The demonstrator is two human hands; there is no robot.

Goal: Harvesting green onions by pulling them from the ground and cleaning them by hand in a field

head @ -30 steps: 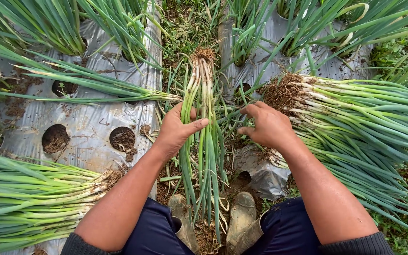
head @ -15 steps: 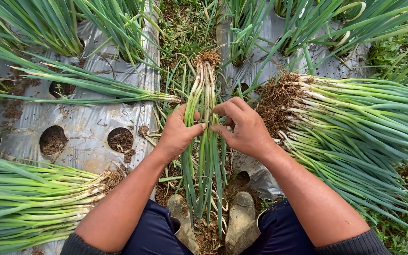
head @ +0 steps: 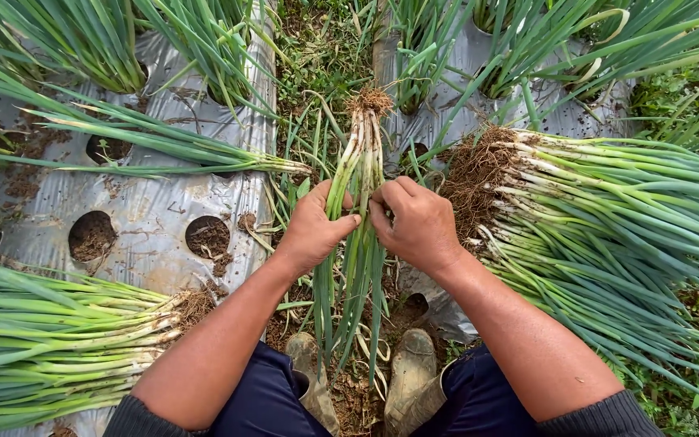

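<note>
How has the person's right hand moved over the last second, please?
Yes: the right hand moved leftward, away from the harvested pile, and joined the left hand on the held bunch.

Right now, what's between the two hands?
In the head view, a small bunch of green onions stands between the left hand and the right hand, roots up. Both hands grip it.

Onion bundles point(head: 58, 340) on mulch sheeting point(head: 155, 202)
</note>
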